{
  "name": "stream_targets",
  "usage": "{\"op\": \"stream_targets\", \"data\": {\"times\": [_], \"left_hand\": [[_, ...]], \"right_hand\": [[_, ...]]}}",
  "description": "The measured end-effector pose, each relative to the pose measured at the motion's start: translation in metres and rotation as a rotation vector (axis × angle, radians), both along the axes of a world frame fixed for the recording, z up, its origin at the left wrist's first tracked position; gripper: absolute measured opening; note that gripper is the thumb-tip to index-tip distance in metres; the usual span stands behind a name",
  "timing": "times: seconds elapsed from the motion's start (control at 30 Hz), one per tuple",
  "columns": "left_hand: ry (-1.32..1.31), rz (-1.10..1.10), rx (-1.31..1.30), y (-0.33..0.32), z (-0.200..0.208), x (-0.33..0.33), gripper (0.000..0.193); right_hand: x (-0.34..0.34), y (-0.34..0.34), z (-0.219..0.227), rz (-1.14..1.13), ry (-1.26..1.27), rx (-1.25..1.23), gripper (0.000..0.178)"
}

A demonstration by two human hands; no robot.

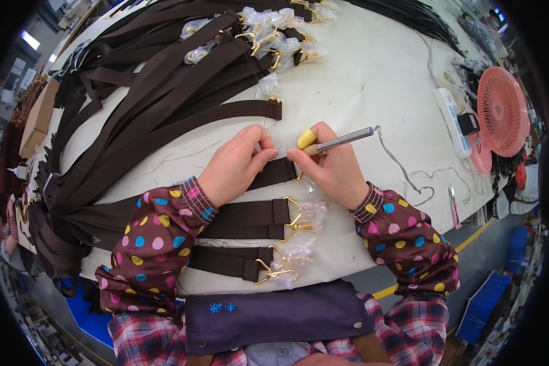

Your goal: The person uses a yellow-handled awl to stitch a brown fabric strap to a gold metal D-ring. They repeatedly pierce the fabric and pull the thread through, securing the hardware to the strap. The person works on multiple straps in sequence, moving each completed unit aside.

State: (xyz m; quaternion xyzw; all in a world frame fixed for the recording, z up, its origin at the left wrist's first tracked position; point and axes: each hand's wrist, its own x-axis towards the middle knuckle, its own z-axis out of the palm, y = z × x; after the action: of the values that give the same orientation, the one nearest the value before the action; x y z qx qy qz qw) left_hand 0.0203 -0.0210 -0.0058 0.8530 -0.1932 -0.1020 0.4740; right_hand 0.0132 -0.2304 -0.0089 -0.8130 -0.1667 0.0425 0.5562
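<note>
My left hand is closed in a pinch above the end of a dark brown webbing strap. Fine thread-like wisps show by its fingertips, but what it pinches is too small to make out. My right hand, a yellow finger cot on one finger, is closed around a silver pen-shaped tool with a cord at its rear end. Its thumb reaches the strap's end, where a bit of gold hardware shows. Below lie more straps with gold triangular rings and clasps in clear plastic.
A heap of brown straps covers the left of the white table. At the right stand a pink fan and a white power strip; pink-handled snips lie at the edge. The tool's cord trails across the table.
</note>
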Motion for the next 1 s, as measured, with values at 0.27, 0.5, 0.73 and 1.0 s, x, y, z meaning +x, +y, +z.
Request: {"op": "stream_targets", "data": {"times": [0.27, 0.5, 0.73, 1.0], "left_hand": [[-0.033, 0.0, 0.021, 0.001, -0.003, 0.001, 0.013], [-0.147, 0.011, 0.12, 0.003, 0.003, 0.001, 0.013], [-0.235, -0.094, 0.227, 0.007, 0.002, 0.002, 0.012], [-0.196, -0.02, 0.219, 0.005, 0.001, 0.0, 0.014]], "right_hand": [[0.002, 0.0, -0.004, 0.007, -0.015, -0.019, 0.023], [0.001, 0.0, 0.0, -0.02, -0.004, 0.001, 0.023], [0.006, 0.003, 0.001, 0.01, 0.026, -0.002, 0.023], [0.004, 0.004, 0.001, 0.032, 0.057, 0.025, 0.022]]}}
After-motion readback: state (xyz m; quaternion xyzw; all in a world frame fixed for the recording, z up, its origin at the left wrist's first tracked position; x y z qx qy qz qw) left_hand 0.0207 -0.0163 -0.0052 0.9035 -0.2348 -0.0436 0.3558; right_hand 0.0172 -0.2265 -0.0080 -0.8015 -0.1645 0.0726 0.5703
